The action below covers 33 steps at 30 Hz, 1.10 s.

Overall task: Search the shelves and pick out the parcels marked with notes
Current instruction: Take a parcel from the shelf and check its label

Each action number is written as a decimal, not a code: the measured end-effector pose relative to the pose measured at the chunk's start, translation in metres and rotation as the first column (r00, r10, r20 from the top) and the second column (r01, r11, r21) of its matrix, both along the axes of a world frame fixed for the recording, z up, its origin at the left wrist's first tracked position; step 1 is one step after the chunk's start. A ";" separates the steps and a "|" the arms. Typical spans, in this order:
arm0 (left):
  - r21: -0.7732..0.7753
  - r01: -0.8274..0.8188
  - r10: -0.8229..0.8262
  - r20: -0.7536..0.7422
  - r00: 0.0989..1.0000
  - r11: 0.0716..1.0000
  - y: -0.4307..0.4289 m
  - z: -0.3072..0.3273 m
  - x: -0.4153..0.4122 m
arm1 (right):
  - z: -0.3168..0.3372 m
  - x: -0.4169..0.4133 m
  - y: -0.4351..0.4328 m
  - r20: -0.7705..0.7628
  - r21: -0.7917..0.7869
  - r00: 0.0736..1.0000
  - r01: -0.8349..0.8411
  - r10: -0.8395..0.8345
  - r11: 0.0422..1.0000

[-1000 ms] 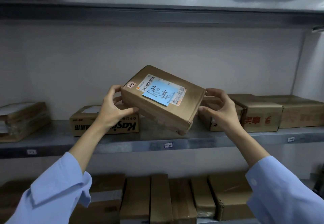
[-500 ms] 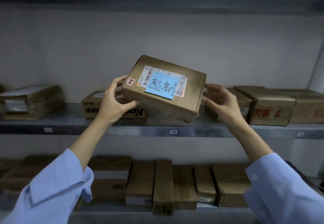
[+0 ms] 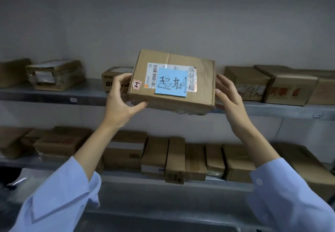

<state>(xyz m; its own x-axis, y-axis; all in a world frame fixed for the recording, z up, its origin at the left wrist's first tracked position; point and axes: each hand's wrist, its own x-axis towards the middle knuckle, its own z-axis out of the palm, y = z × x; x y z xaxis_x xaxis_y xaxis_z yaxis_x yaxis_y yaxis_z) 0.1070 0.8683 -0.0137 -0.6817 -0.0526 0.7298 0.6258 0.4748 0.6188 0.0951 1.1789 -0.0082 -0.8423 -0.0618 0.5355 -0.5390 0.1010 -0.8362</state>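
A brown cardboard parcel [image 3: 201,81] is held in the air in front of the upper shelf [image 3: 54,95], its top tilted toward me. A blue note [image 3: 171,82] with handwritten characters is stuck over its white shipping label. My left hand [image 3: 120,103] grips the parcel's left end, thumb under the front edge. My right hand [image 3: 227,94] holds the right end, fingers curled round the side. Both sleeves are light blue.
Several brown parcels lie on the upper shelf: taped ones at the left [image 3: 56,74], a printed carton [image 3: 110,78] behind my left hand, red-lettered boxes at the right [image 3: 288,88]. The lower shelf [image 3: 126,176] holds a packed row of several boxes. A grey wall stands behind.
The parcel has been lifted off the upper shelf, drawn toward me and turned so the note faces me squarely. The view has dropped, showing more of the lower shelf.
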 end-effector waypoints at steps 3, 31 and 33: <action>-0.014 0.009 -0.009 0.030 1.000 1.000 -0.001 -0.024 0.027 | -0.015 0.027 -0.009 0.059 -0.027 0.998 0.031 -0.029 0.999; 0.054 0.704 -0.607 0.555 0.569 0.708 0.078 -0.216 0.341 | -0.224 0.534 -0.015 0.583 -0.077 0.577 0.740 -0.572 0.668; 0.048 0.761 -0.649 0.559 0.516 0.647 0.101 -0.225 0.370 | -0.234 0.580 -0.006 0.612 -0.060 0.507 0.795 -0.607 0.603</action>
